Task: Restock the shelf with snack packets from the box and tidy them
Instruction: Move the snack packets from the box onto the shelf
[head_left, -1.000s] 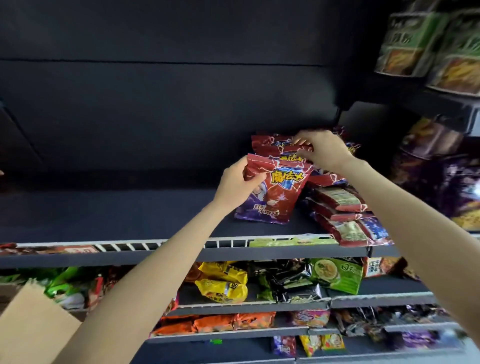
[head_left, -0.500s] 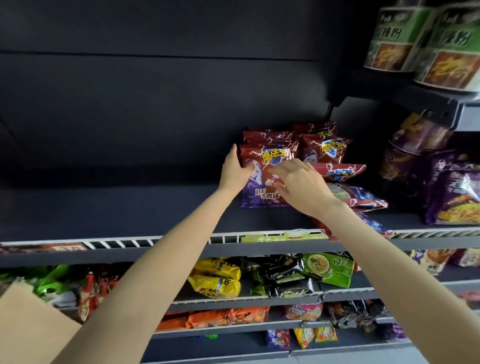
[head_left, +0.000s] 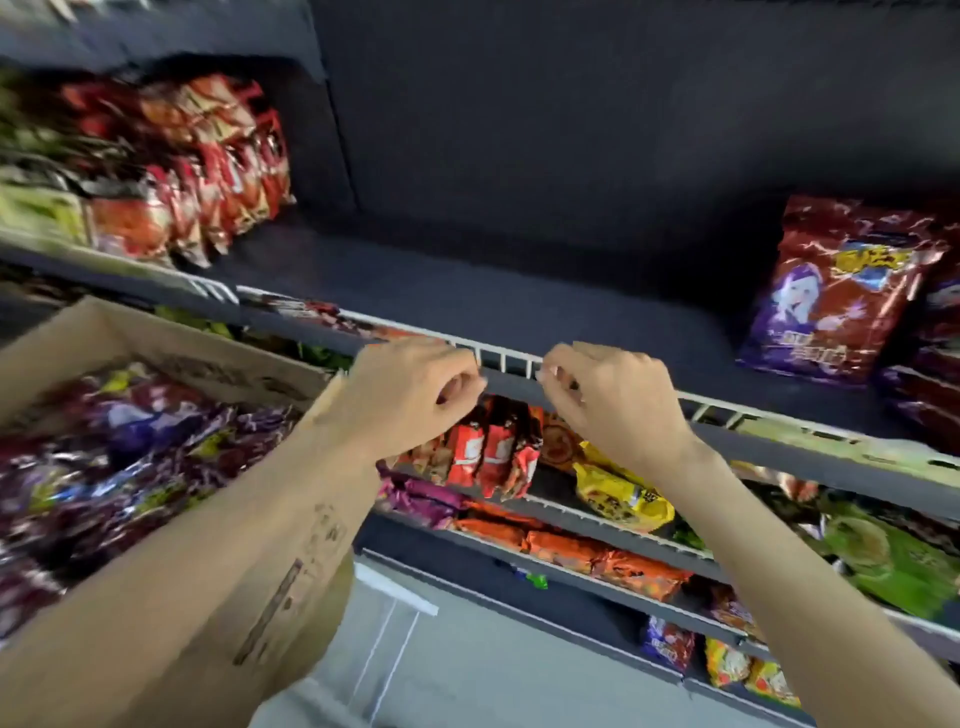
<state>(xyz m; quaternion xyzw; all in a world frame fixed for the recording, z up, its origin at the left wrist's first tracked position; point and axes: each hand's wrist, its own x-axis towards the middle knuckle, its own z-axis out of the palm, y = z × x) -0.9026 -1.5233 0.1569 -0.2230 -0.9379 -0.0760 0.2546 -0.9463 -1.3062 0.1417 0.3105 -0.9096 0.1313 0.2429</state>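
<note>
A red and purple snack packet (head_left: 831, 291) is seen standing upright at the right of the dark shelf (head_left: 467, 291), well apart from both hands, and more packets (head_left: 130, 457) are heaped in the cardboard box (head_left: 218, 364) under the left forearm. The left hand (head_left: 410, 395) and the right hand (head_left: 618, 405) are held near each other in front of the white wire rail (head_left: 509, 358), fingers loosely curled and nothing held in them. Yellow characters are printed on the packet, and dark print on the box, but neither can be read.
</note>
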